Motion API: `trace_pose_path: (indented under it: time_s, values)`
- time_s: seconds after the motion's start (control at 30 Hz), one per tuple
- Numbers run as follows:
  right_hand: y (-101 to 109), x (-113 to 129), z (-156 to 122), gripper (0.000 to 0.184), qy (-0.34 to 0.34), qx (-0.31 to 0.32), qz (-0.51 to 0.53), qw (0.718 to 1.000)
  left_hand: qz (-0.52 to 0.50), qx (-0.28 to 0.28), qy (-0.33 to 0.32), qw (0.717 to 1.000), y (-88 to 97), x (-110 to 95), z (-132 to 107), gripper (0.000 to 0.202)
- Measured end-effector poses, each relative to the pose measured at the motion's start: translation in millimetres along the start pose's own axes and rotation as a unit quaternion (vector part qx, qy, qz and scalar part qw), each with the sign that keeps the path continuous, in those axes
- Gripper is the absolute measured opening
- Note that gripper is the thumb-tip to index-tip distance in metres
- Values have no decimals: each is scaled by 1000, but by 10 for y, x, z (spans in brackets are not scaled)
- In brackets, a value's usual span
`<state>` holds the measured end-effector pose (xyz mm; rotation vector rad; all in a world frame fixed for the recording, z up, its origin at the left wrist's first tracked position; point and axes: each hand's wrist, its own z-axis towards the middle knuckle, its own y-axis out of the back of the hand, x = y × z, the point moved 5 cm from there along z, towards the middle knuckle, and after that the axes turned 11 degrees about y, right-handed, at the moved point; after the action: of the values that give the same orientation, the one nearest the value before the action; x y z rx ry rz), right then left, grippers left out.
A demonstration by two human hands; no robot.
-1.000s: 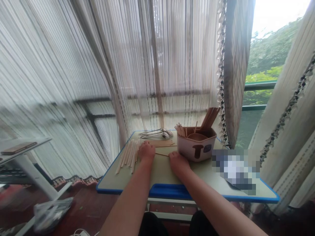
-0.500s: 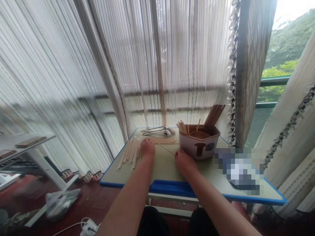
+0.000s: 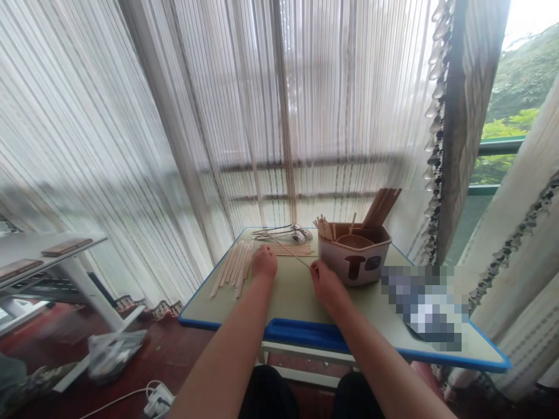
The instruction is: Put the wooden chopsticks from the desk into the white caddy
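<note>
My right hand (image 3: 325, 281) pinches one end of a pale wooden chopstick (image 3: 290, 251), which slants up to the left, its far end above my left hand. My left hand (image 3: 265, 263) is closed, its fingers curled at the left end of a row of chopsticks (image 3: 292, 249) lying crosswise; whether it holds anything is hidden. More loose chopsticks (image 3: 233, 269) lie fanned out left of that hand. Metal spoons (image 3: 298, 234) lie behind the row. To the right stands a utensil holder (image 3: 354, 265) with pale chopsticks (image 3: 324, 228) and dark brown chopsticks (image 3: 381, 208) upright in it.
The small table (image 3: 288, 297) has a blue edge and a blue front tray (image 3: 305, 334). A blurred-out object (image 3: 423, 308) lies at its right. Curtains (image 3: 244, 116) hang behind. Another table (image 3: 76, 273) stands at left, with a power strip (image 3: 158, 400) on the floor.
The chopstick's far end has risen from the left hand's fingertips to above that hand. My right hand has moved up slightly, and the camera view has shifted a little.
</note>
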<state>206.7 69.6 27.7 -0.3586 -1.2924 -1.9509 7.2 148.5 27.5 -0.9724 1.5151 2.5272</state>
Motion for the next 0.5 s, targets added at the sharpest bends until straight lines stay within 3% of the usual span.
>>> trace_pose_path:
  time_s: [0.1, 0.17, 0.23, 0.33, 0.5]
  values:
    - [80, 111, -9, 32, 74, -61, 154, 983, -7, -12, -59, 998, -15, -76, -29, 21]
    - [195, 157, -11, 39, 90, -109, 303, 942, -14, -16, -98, 995, -37, -121, -43, 21]
    - [331, 160, -14, 42, 58, -137, 438, 886, -22, -22, -110, 993, -58, -136, -40, 22]
    - [526, 173, -45, 38, 0, -106, 565, 818, -38, -33, -99, 994, -79, -121, -18, 25]
    - [782, 156, -139, 29, -42, -60, 637, 768, -56, -27, -94, 994, -86, -112, -6, 32]
